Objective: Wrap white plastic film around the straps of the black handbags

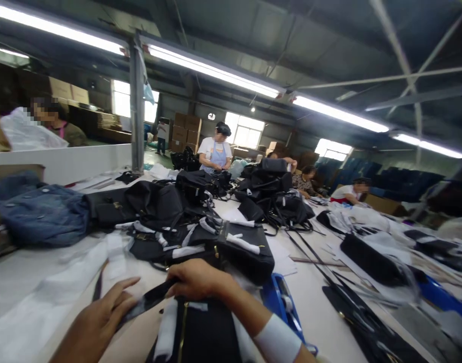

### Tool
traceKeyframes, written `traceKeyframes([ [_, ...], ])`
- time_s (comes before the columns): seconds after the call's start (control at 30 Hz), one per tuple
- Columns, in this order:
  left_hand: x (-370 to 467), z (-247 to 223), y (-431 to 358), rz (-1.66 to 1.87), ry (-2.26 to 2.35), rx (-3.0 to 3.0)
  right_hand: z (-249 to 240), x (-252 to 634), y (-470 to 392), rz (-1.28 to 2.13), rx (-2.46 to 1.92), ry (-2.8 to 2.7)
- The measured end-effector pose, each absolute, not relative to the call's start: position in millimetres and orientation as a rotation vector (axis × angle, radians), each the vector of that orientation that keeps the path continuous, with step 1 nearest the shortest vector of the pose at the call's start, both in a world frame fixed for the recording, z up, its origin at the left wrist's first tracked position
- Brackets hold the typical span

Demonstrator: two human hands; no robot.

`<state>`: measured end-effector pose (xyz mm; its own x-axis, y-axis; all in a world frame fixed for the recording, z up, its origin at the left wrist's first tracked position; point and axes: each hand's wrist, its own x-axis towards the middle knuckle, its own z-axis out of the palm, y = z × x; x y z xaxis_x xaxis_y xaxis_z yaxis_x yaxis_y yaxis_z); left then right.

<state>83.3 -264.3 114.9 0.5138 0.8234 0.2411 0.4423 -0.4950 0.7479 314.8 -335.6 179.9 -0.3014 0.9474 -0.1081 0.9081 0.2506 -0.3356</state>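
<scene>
A black strap (154, 296) stretches between my two hands above the table. My right hand (193, 280) pinches its upper end, and a white band circles that forearm. At the strap's lower end, my left hand (104, 315) has its thumb and fingers around it. Below my right hand lies a black bag (208, 333) with a gold zipper and white wrapping on its handle parts. Another black bag (248, 247) with white-wrapped handles sits just beyond.
White wrapping sheets (53, 292) cover the table's left side. A blue tape dispenser (285, 302) stands right of the near bag. Piled black bags (268, 186) and a denim bag (45, 212) lie farther back. Several people work beyond, one in a blue apron (218, 155).
</scene>
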Motion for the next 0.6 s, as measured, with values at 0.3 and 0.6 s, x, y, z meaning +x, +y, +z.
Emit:
traceKeyframes([
  [0.3, 95, 131, -281, 0.608, 0.974, 2.037, 174, 307, -338, 0.528, -1.744, -2.411],
  [0.6, 99, 122, -278, 0.560, 0.984, 2.219, 168, 308, -340, 0.542, -1.732, -2.367],
])
